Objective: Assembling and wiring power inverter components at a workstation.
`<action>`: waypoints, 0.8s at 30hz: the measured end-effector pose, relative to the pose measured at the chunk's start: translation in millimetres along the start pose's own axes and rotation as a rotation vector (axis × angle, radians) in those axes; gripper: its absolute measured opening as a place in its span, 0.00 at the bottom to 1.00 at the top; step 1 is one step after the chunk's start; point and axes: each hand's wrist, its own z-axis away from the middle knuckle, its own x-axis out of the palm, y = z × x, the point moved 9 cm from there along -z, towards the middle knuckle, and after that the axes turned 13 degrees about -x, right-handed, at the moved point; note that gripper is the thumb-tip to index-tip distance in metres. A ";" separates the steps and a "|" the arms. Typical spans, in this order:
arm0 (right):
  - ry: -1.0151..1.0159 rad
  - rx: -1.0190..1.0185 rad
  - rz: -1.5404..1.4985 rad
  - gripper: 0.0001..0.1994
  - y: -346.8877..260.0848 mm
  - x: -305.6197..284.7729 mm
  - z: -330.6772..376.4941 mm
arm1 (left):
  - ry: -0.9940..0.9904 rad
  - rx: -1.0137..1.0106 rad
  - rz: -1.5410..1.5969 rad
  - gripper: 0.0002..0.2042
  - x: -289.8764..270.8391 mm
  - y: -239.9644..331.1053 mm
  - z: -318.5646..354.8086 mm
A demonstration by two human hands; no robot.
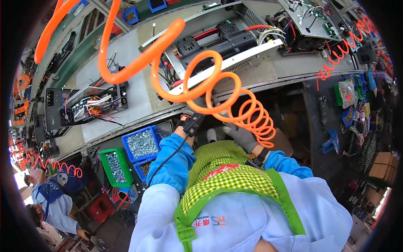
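My left hand [191, 123], in a dark glove with a wrist strap and a thin black cable [168, 158] running down the blue sleeve, reaches to the edge of the conveyor bench [138, 101]. Its fingers are hidden under the coiled orange air hose [218, 90]. My right hand [242, 136], in a grey glove, sits just below the hose's tight coils [257, 119] and touches them; its fingers curl and I cannot make out anything in them. An open metal chassis with black parts and wiring [222, 44] lies on the bench just beyond both hands.
Blue bins [142, 143] and a green bin [114, 164] of small screws hang at the bench front to my left. More open chassis [90, 105] [308, 23] lie along the line. A blue tool [331, 140] and parts bags hang at right. Another person [54, 201] works at lower left.
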 end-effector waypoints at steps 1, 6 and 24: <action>-0.005 -0.003 0.001 0.31 3.6 3.7 -1.9 | 0.006 -0.001 -0.001 0.06 -8.7 8.8 -1.1; 0.050 0.066 -0.047 0.27 -13.5 3.3 14.0 | -0.327 -0.331 0.368 0.07 -23.5 32.7 -0.7; 0.026 0.002 -0.005 0.26 -38.0 -22.0 25.5 | 0.210 0.275 -0.710 0.22 -48.1 132.9 -105.7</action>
